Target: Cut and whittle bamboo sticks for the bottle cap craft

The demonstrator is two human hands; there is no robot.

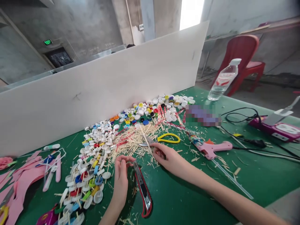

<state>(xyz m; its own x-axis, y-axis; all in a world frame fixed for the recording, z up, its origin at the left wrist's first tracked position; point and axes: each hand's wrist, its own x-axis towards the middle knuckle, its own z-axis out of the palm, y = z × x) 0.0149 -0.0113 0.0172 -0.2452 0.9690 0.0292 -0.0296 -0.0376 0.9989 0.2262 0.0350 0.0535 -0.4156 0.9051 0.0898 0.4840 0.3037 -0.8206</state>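
My left hand is at lower centre, its fingers curled together beside the blade end of a red and black box cutter; what its fingertips pinch is too small to make out. To the right, my right hand holds a thin wooden stick between thumb and fingers, pointing up and left. Just above it lie yellow-handled scissors. A heap of short wooden sticks spreads behind both hands. Many bottle caps, some with sticks in them, curve round the heap on its left and back.
A white board stands behind the green table. At right are a pink glue gun, a water bottle, a power strip and cables. Pink sheets and a purple object lie at left.
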